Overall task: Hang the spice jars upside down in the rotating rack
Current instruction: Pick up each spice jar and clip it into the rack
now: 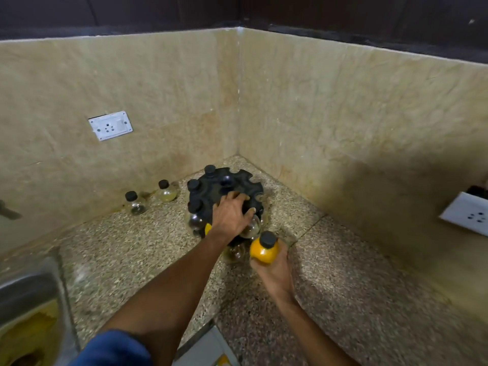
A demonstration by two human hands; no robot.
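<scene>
Rack (pixel 232 180): black disc with notched rim, standing in the counter (pixel 343 286) corner. Three notches on its left rim carry jars, caps showing on top. Notches on the far and right rim look vacant; near rim hidden by the hand.

Left hand (pixel 230 215): spread flat on the rack's near edge, fingers splayed, thumb hooked over the rim. Pressing on the rack, not closed round anything. Judged: steadying or turning it.

Right hand (pixel 274 270): wrapped round the yellow jar (pixel 264 250) from below, just in front and right of the rack. Cap up, long axis near vertical with a slight lean toward the rack.

Key relation: the open notches lie up and away from the jar, across the rack's right rim. Right hand is the nearer one to them; left arm crosses the near side, so approach from the right looks clear.

Other: two jars (pixel 150 198) standing by the left wall, well apart from the rack, not yet hung. Glass bodies beneath the disc blurred; count not possible
</scene>
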